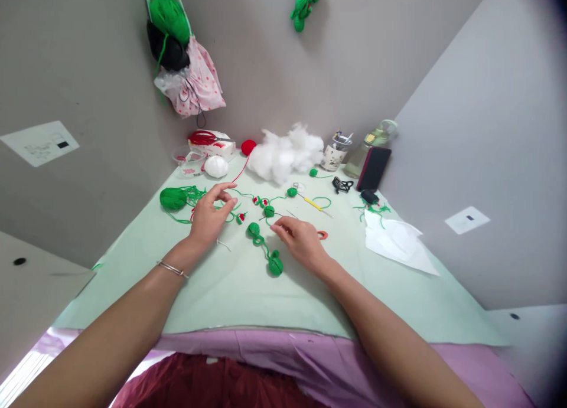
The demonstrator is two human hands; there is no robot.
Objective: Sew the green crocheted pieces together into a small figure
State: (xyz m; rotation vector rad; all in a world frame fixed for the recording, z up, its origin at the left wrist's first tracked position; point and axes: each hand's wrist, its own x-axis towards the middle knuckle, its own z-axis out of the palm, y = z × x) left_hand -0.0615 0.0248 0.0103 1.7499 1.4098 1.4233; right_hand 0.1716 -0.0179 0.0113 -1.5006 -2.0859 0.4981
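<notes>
At the near edge, dark red cloth (212, 384) is seen in front of a purple cloth (257, 346), beyond which the counter (212, 304) is covered in pale green. A silver bracelet (172, 269) is worn on the left wrist. Between the hands, a green crocheted chain (275, 266) with a ball at each end is laid on the counter. The right hand (303, 241) is lowered beside it, thumb and fingertips brought close together; whether a thread is pinched there cannot be told. An orange object (323, 235) is partly covered by that hand. The left hand (211, 216) is held with thumb and index finger curved and a gap left between them. Just past the right fingertips, a green crocheted ball (269, 211) is placed, with small red-and-white pieces (241, 218) near it. White paper (401, 242) is spread at the right, and a yellow-handled hook (312, 204) is laid farther in. Green yarn (172, 199) is heaped left of the left hand. Farther back, white stuffing (283, 157) is piled between a red yarn ball (248, 147) and a pen cup (333, 157). A phone (374, 169) is leaned against a bottle (355, 162). On the wall, a pink dotted bag (206, 80) is hung.
</notes>
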